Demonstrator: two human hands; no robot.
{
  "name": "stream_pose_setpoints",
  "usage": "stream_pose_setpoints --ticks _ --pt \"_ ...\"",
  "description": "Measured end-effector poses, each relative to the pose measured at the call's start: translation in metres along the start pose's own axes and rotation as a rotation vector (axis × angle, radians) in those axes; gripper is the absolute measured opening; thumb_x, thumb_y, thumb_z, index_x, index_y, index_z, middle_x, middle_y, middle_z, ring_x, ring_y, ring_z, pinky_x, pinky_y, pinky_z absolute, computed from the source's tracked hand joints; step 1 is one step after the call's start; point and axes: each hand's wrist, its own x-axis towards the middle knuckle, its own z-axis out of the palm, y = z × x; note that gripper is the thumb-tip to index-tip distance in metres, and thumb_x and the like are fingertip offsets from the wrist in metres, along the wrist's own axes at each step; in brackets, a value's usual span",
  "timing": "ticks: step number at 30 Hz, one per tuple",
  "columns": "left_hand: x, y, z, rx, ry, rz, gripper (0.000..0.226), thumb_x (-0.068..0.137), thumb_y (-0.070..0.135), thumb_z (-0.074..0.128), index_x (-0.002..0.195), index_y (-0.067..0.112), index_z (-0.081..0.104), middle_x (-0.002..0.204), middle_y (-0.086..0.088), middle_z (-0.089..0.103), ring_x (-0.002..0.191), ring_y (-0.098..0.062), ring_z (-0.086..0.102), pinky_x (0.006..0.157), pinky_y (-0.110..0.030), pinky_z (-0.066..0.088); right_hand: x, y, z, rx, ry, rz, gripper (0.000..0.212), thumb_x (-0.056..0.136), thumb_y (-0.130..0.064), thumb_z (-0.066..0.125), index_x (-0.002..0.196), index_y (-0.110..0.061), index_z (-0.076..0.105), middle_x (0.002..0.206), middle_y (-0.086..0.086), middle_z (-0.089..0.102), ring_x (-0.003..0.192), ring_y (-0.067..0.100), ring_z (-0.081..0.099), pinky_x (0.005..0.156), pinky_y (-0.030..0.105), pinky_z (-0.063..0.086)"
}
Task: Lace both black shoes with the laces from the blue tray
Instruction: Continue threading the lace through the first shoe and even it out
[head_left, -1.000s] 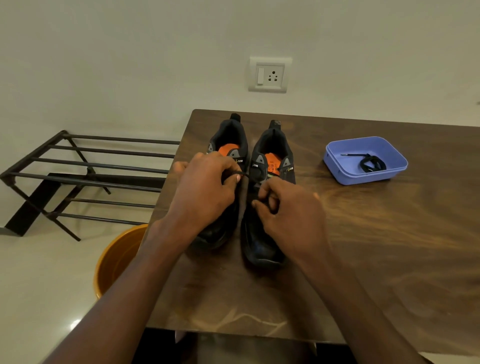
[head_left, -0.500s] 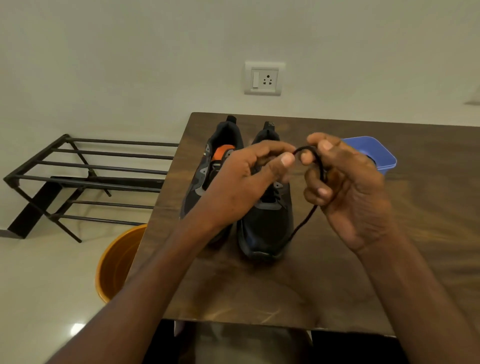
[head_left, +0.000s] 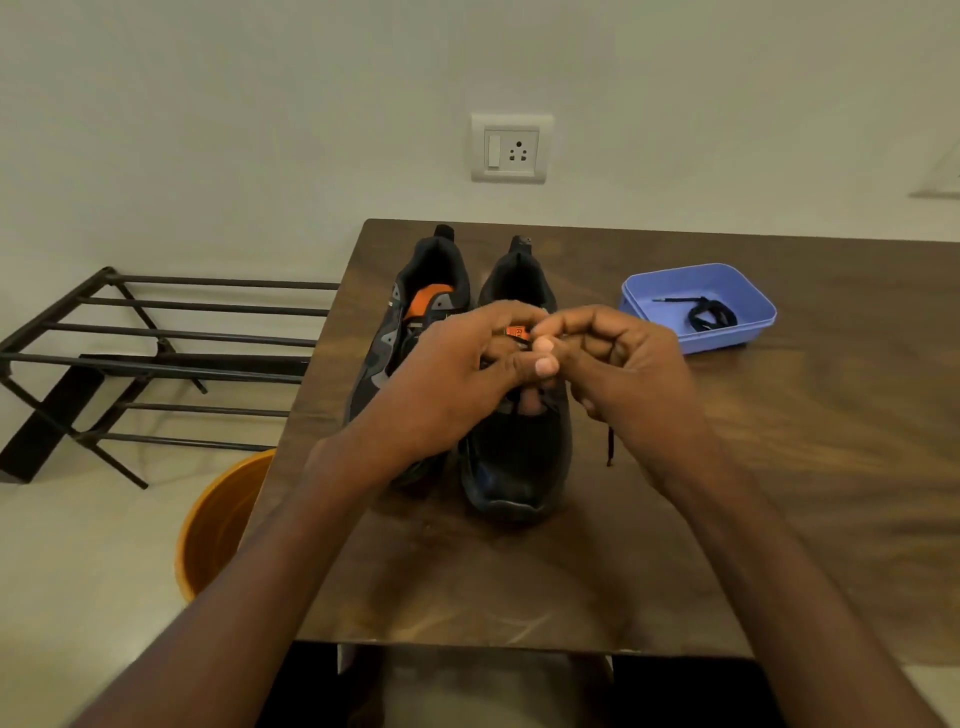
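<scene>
Black shoes, pair: right shoe (head_left: 519, 457) and left shoe (head_left: 410, 322) stand side by side on the brown wooden table (head_left: 779, 493), toes toward the person, heels toward the wall. Orange insole shows inside the left shoe; an orange tag shows between the fingers over the right shoe.

Head view, hands: left hand (head_left: 457, 384) and right hand (head_left: 623, 374) meet above the tongue of the right shoe, fingertips touching. Both have fingers curled in a pinch; a black lace (head_left: 610, 448) hangs from under the right hand, its end dangling just beside the right shoe. What the left hand's fingers pinch cannot be told, as the fingers hide it.

Head view, tray: blue tray (head_left: 748, 332) sits on the table, right of the shoes and well apart from them; a second black lace (head_left: 709, 314) lies coiled inside it.

Head view, surroundings: white wall socket (head_left: 510, 149) above the table; black metal rack (head_left: 156, 358) on the floor left of the table; orange bucket (head_left: 218, 525) beside the table's left edge.
</scene>
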Motion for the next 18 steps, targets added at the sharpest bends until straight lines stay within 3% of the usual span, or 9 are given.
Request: stream_pose_setpoints --ticks 3,5,7,11,14,18 --pt "-0.001 -0.006 -0.004 0.055 0.023 -0.021 0.014 0.104 0.021 0.059 0.103 0.019 0.073 0.069 -0.004 0.069 0.067 -0.025 0.066 0.079 -0.046 0.057 0.002 0.004 -0.006 0.006 0.099 0.066 0.013 0.093 -0.013 0.072 0.102 -0.003 0.073 0.065 -0.002 0.068 0.050 0.000 0.053 0.049 0.011 0.040" --pt "-0.001 -0.011 -0.010 0.159 0.085 -0.065 0.013 0.103 0.023 0.061 0.097 0.022 0.073 0.070 0.001 0.070 0.068 -0.019 0.066 0.076 -0.040 0.056 0.005 0.012 -0.015 -0.010 0.236 0.126 0.011 0.091 -0.024 0.076 0.097 -0.014 0.076 0.069 0.000 0.069 0.052 0.004 0.047 0.050 0.019 0.038" --pt "-0.001 -0.013 -0.014 0.324 0.102 -0.059 0.010 0.100 0.027 0.063 0.101 0.026 0.073 0.083 0.010 0.072 0.082 -0.006 0.067 0.082 -0.030 0.057 0.008 0.019 -0.022 -0.009 0.343 0.178 0.015 0.089 -0.032 0.078 0.092 -0.017 0.077 0.071 0.000 0.069 0.054 0.007 0.044 0.052 0.025 0.037" --pt "0.003 -0.010 0.002 0.229 0.059 0.003 0.031 0.096 0.038 0.068 0.125 0.025 0.069 0.100 0.014 0.074 0.095 0.001 0.068 0.089 -0.024 0.056 0.007 0.020 -0.015 -0.027 0.195 0.128 0.020 0.089 -0.027 0.077 0.093 -0.008 0.077 0.066 -0.003 0.068 0.051 0.002 0.048 0.050 0.018 0.039" --pt "0.007 -0.010 0.009 0.160 0.084 0.027 0.014 0.099 0.023 0.068 0.110 0.018 0.073 0.082 0.007 0.076 0.081 -0.005 0.073 0.081 -0.023 0.057 0.007 0.020 -0.004 -0.001 0.073 0.077 0.018 0.093 -0.015 0.072 0.098 0.001 0.075 0.062 -0.009 0.068 0.054 -0.001 0.059 0.051 0.010 0.043" --pt "0.005 -0.022 -0.001 0.183 0.214 -0.021 0.010 0.101 0.016 0.064 0.094 0.017 0.072 0.071 0.006 0.072 0.073 -0.005 0.070 0.075 -0.015 0.054 0.011 0.029 -0.010 0.045 0.232 0.129 0.012 0.089 -0.021 0.078 0.096 -0.012 0.079 0.074 -0.002 0.072 0.061 0.007 0.054 0.052 0.022 0.043"
